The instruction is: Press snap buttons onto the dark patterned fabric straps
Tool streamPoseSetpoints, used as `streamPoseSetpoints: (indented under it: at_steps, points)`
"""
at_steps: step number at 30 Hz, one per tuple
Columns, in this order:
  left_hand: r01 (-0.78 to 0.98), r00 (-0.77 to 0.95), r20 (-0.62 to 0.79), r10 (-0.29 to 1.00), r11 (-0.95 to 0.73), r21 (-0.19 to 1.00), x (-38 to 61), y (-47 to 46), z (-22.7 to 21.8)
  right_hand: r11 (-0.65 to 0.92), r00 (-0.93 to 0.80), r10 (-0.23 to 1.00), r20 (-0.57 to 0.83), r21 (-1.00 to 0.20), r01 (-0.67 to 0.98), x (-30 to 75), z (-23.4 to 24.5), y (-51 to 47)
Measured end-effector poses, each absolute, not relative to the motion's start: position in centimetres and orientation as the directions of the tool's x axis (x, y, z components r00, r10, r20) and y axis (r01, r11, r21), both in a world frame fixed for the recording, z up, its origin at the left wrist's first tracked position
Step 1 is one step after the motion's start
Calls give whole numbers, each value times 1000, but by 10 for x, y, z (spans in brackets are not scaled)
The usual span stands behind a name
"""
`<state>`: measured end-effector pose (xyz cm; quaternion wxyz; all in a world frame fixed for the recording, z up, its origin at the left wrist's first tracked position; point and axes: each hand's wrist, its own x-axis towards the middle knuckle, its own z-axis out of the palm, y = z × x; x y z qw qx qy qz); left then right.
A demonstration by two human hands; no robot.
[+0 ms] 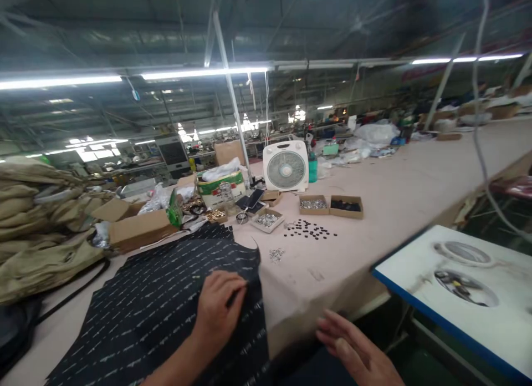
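Dark striped fabric [166, 286] lies spread over the left part of the table and reaches its front edge. My left hand [220, 305] rests over the fabric with fingers curled and thumb and forefinger tips together. Whatever may be between those tips is too small to tell. Past the table's front edge, my right hand [351, 347] is held in the air, its fingers stretched out and apart from the fabric. Loose black round pieces [310, 229] lie scattered on the table beyond the hands. Closer in sits a small pile of silvery bits [276, 255].
Behind the loose pieces stand small cardboard trays [313, 205] of metal and black parts, a phone [254, 198] and a white box fan [286, 167]. An open carton [141, 230] and heaped khaki cloth [37, 225] occupy the left. At right is a white, blue-edged machine table [457, 325].
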<state>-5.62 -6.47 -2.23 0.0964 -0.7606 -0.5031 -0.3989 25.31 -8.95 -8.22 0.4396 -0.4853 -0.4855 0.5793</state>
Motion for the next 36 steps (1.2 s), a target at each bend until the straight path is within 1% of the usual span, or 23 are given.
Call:
streamPoseSetpoints:
  at_steps: [2,4,6,8,9,11,12,14,16,18,19,20,21,22,23,24,25,26,28,30,31,33,36]
  points:
    - [729,381,675,632,-654,201,-7,-80,-28,-98,-212,975,-65,-984,-149,226,-49,-81]
    - [598,531,640,555,-781,181,29,-90,-34,-83,-206,977,-52,-986,-145,213,-32,-74]
    - [504,610,619,495,-845,180,47,-93,-34,-77,-148,987,-61,-991,-106,217,-28,-70]
    - [506,621,614,487,-847,160,46,-87,-25,-52,-81,996,-49,-998,-46,233,-32,-71]
    - [546,604,617,505,-826,142,40,-79,-19,-40,-47,998,-40,-999,-7,244,-34,-73]
    - [646,570,599,562,-757,97,25,-57,-4,-51,1,999,-51,-997,58,266,-39,-79]
    - [691,546,578,607,-716,100,17,-44,3,-72,14,997,-71,-996,62,276,-40,-82]
    - [744,540,413,733,-645,172,7,-21,11,-108,19,994,-107,-994,33,295,-44,-87]
    - [772,553,90,828,-550,320,5,-7,14,-102,34,995,-99,-991,84,310,-46,-91]
    - [763,592,-205,779,-459,455,9,-3,12,-33,136,991,5,-960,277,319,-44,-96]
    - [743,621,-280,733,-435,509,12,-4,10,19,202,973,110,-913,407,320,-41,-99]
    - [713,653,-301,695,-428,556,17,-7,9,78,245,938,243,-841,536,319,-36,-102]
    - [675,683,-282,674,-435,596,21,-9,8,141,247,891,382,-748,648,315,-29,-105]
    - [636,708,-245,663,-445,631,26,-11,8,206,201,843,499,-645,736,308,-22,-108]
    - [603,723,-211,658,-452,657,31,-13,8,270,120,811,572,-548,792,299,-15,-109]
    - [578,731,-179,658,-458,676,36,-15,10,329,22,804,594,-475,816,288,-10,-109]
    - [559,733,-149,664,-463,688,41,-16,11,377,-70,818,572,-439,816,277,-7,-108]
    - [544,730,-120,672,-468,696,45,-17,13,397,-138,850,508,-445,803,267,-7,-105]
    - [538,717,-89,692,-467,702,51,-19,17,349,-198,928,314,-552,757,252,-15,-96]
    - [555,709,-105,697,-460,693,53,-21,20,254,-239,964,120,-694,674,246,-28,-88]
    - [570,710,-135,691,-451,687,53,-22,21,216,-268,962,52,-747,629,246,-33,-86]
    - [598,722,-230,653,-422,681,50,-22,20,183,-326,945,-17,-799,573,250,-39,-83]
    - [638,739,-409,535,-362,680,46,-19,12,165,-345,936,-63,-789,592,258,-35,-81]
